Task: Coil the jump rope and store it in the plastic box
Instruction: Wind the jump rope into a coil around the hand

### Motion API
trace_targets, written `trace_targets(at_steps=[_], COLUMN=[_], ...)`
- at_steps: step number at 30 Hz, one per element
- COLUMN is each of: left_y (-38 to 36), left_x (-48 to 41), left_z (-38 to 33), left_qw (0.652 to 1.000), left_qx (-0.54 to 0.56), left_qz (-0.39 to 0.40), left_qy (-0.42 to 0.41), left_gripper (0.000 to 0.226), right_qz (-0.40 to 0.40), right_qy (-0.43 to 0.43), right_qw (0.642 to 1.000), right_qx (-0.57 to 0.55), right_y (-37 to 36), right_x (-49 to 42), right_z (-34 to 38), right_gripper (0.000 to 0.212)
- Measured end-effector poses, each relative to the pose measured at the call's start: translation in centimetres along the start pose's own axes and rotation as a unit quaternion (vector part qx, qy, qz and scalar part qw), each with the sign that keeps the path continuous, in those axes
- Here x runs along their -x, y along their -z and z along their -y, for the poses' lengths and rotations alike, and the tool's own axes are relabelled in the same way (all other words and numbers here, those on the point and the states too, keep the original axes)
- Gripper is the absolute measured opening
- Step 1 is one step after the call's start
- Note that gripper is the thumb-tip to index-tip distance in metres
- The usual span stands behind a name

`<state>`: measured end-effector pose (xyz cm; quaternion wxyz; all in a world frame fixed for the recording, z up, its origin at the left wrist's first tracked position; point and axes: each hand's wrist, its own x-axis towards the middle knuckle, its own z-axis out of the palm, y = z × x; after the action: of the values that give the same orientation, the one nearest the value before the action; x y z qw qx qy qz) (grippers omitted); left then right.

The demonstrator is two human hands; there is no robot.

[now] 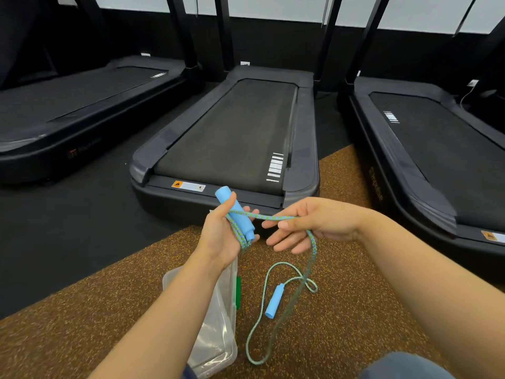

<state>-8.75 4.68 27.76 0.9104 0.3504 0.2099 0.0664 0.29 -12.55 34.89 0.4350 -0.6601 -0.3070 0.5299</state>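
Note:
My left hand (221, 236) grips one light blue handle (235, 213) of the jump rope, with a couple of turns of the blue-green rope wound around hand and handle. My right hand (308, 222) pinches the rope (273, 217) a short way to the right, pulled taut between the hands. From there the rope hangs down and lies in loose loops (289, 272) on the brown floor. The second blue handle (274, 300) lies on the floor. The clear plastic box (218, 346) stands open below my left forearm, partly hidden by it.
A green clip (238, 292) shows on the box's right side. Three dark treadmills stand ahead; the middle one (232, 138) ends just beyond my hands. Brown speckled mat (355, 310) lies underfoot, black flooring (68, 228) to the left. A blue-clad knee (404, 366) is at bottom right.

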Motion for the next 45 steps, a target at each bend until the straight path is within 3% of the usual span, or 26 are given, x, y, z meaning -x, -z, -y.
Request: trace_targets(at_steps=[7,11,13,17,21,25,27,30,33,37,43,45], left_y=[-0.3,-0.7,-1.1,-2.2,-3.0,-3.8,-4.0,-3.9,-3.4,-2.4,-0.8,-0.4], left_x=[-0.2,0.7,1.6,2.9,3.5,4.2,4.7,5.0,4.9,4.2,3.0,2.6], left_z=[-0.2,-0.4,-0.3,0.5,2.2,3.2,3.6,3.9,3.9,3.3,1.2,0.8], left_qw=[0.987,0.972,0.961,0.904,0.84,0.83,0.836,0.837,0.817,0.818,0.873,0.883], left_qx=[0.149,0.187,0.199,0.201,0.2,0.127,0.048,-0.062,-0.114,-0.165,-0.243,-0.309], left_qz=[0.038,0.139,0.191,0.357,0.449,0.475,0.493,0.503,0.514,0.485,0.346,0.272], left_qy=[-0.043,-0.006,0.02,0.121,0.23,0.261,0.237,0.205,0.233,0.261,0.242,0.226], left_gripper=[0.061,0.049,0.054,0.093,0.102,0.097,0.079,0.069,0.069,0.064,0.068,0.05], right_qz=[0.051,0.111,0.146,0.201,0.177,0.072,0.132,0.092,0.043,-0.038,-0.075,-0.093], right_qy=[0.029,0.028,0.011,-0.043,-0.099,-0.061,-0.058,-0.094,-0.051,0.032,0.101,0.112], right_qw=[0.996,0.987,0.983,0.977,0.979,0.994,0.989,0.977,0.994,0.998,0.99,0.988], right_qx=[-0.069,-0.113,-0.11,-0.063,-0.012,0.061,0.045,0.167,0.082,-0.025,-0.066,-0.044], right_y=[-2.0,-2.5,-2.7,-2.8,-1.9,-0.9,-0.7,0.4,2.0,4.0,5.1,5.2], right_x=[-0.2,-0.1,-0.2,-0.8,-1.0,0.2,1.0,0.0,-1.1,-1.1,0.0,0.3], right_z=[-2.4,-4.5,-5.6,-6.9,-6.5,-4.3,-2.6,-1.6,-1.6,-0.8,0.4,0.8], right_gripper=[0.036,0.033,0.032,0.029,0.031,0.027,0.028,0.025,0.048,0.035,0.037,0.041])
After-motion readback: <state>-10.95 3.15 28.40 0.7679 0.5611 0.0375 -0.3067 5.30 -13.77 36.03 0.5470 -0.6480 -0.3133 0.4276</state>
